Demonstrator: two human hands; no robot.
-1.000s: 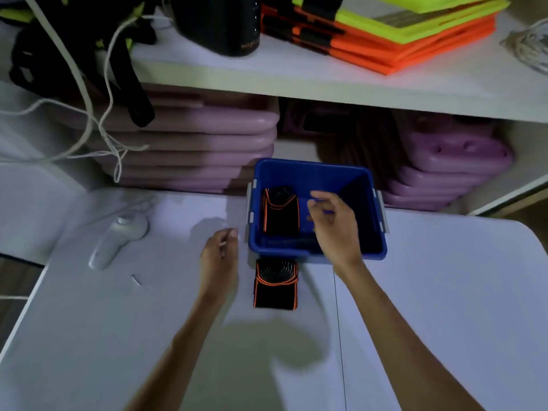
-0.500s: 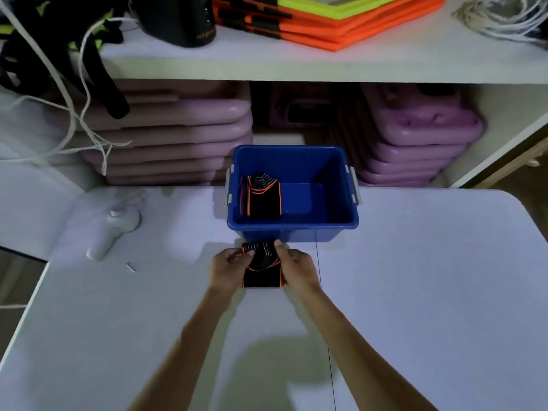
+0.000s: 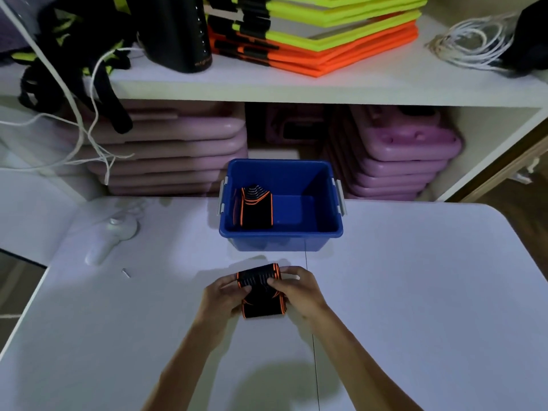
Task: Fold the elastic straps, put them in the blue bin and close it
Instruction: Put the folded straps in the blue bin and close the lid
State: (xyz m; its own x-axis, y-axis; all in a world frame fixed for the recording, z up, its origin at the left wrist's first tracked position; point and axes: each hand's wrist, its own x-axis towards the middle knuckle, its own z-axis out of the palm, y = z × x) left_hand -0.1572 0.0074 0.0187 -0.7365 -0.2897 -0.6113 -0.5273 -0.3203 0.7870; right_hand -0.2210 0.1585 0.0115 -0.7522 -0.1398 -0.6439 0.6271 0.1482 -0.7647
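The open blue bin [image 3: 329, 200] stands at the far edge of the white table [image 3: 415, 292], with grey latches on both sides. One folded black strap with orange edging [image 3: 257, 207] lies in its left half. A second black strap with orange edging [image 3: 261, 292] is held just above the table in front of the bin. My left hand [image 3: 222, 298] grips its left side and my right hand [image 3: 299, 292] its right side, thumbs on top. No lid is in view.
A white controller [image 3: 111, 238] and a small pin [image 3: 126, 273] lie on the table's left. Behind the bin are stacked purple boards [image 3: 178, 155] under a shelf with orange and yellow mats [image 3: 326, 34], a black cylinder [image 3: 178, 31] and white cords [image 3: 474, 40].
My right hand left the bin and both hands took hold of the strap lying in front of it, then drew it toward me and lifted its far end.
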